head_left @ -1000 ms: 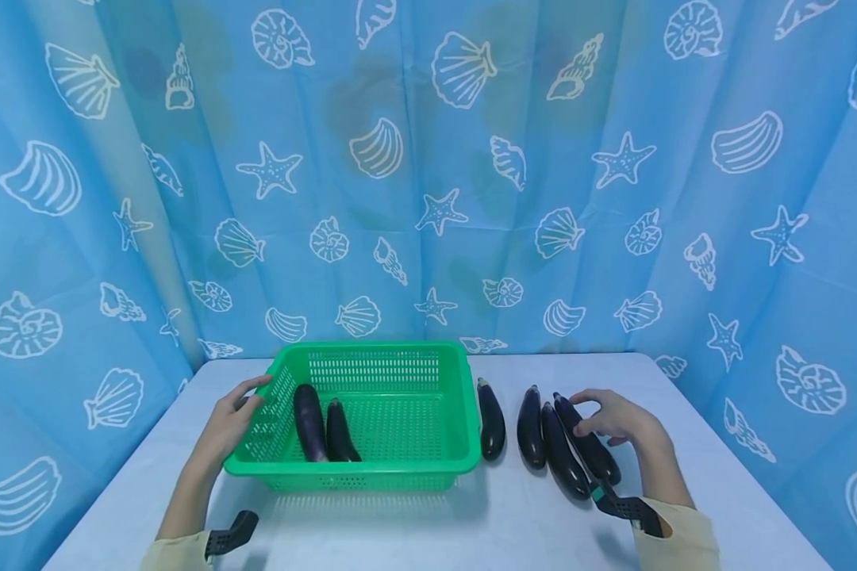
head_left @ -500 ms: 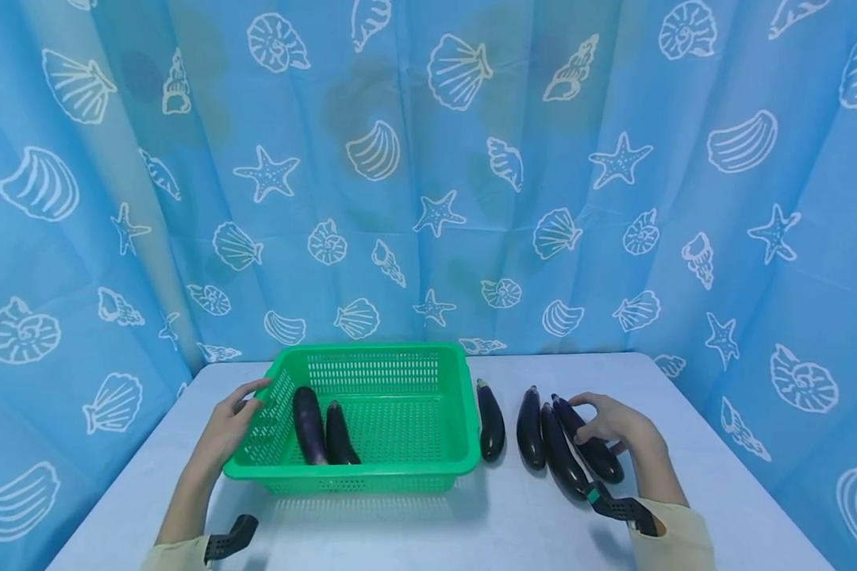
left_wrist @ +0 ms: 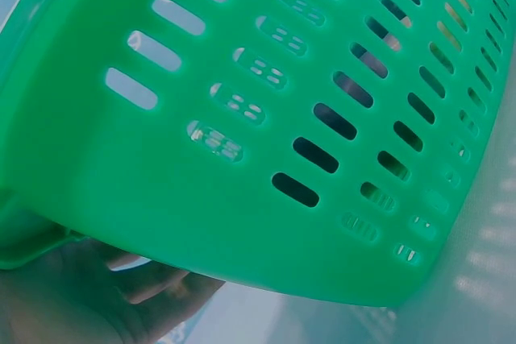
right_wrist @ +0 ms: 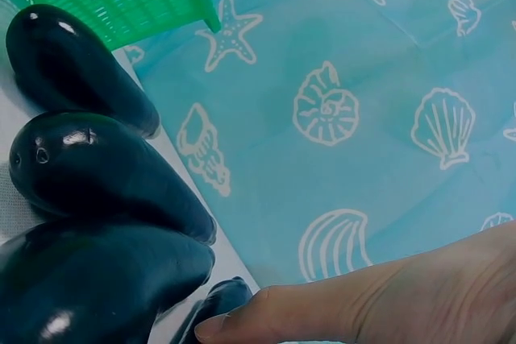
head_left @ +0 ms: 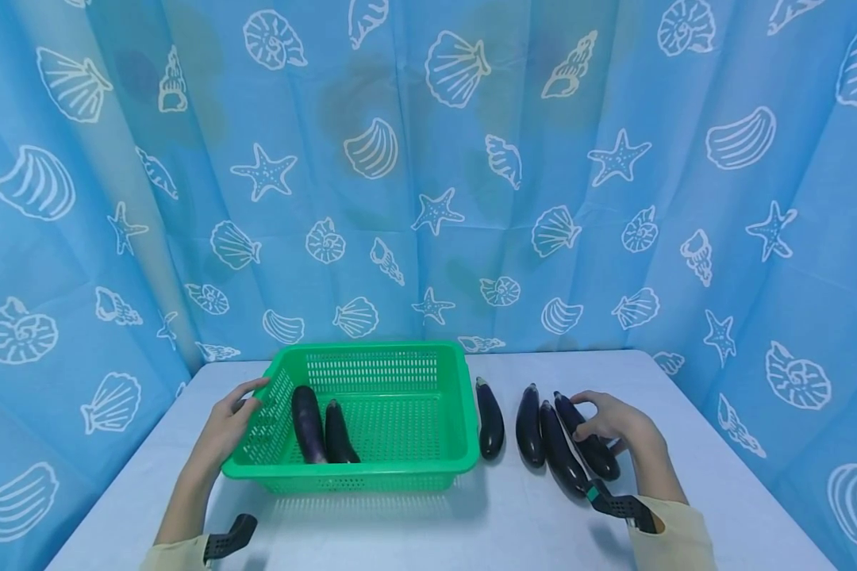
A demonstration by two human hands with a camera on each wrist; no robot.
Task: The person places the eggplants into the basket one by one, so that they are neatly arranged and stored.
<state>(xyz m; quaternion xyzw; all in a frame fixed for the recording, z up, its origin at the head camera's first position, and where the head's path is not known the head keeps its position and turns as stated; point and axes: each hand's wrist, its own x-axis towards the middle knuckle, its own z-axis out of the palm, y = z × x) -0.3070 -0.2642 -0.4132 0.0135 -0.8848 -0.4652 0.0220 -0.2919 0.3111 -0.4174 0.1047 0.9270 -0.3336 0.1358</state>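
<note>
My left hand (head_left: 230, 420) rests at the left rim of a green plastic basket (head_left: 357, 469), fingers mostly straight against it. In the left wrist view, those fingers (left_wrist: 161, 296) show beyond the slotted basket wall. Two dark purple eggplants lie in the basket: a thicker one (head_left: 307, 424) and a slimmer one (head_left: 339, 436). My right hand (head_left: 627, 420) holds the rightmost eggplant (head_left: 600, 458) on the table near its stem end, thumb on the near side. In the right wrist view the thumb (right_wrist: 266, 316) presses on this eggplant, most of which lies out of frame.
Between the basket and my right hand lie more eggplants: one beside the basket (head_left: 490, 420), one further right (head_left: 530, 428), and another (head_left: 563, 452) close alongside the held one. A white-covered table (head_left: 371, 531) carries everything. A blue shell-patterned curtain (head_left: 436, 262) hangs behind and at both sides.
My right hand has settled a little around the rightmost eggplant, which has shifted only slightly. The left hand and the basket stay in place.
</note>
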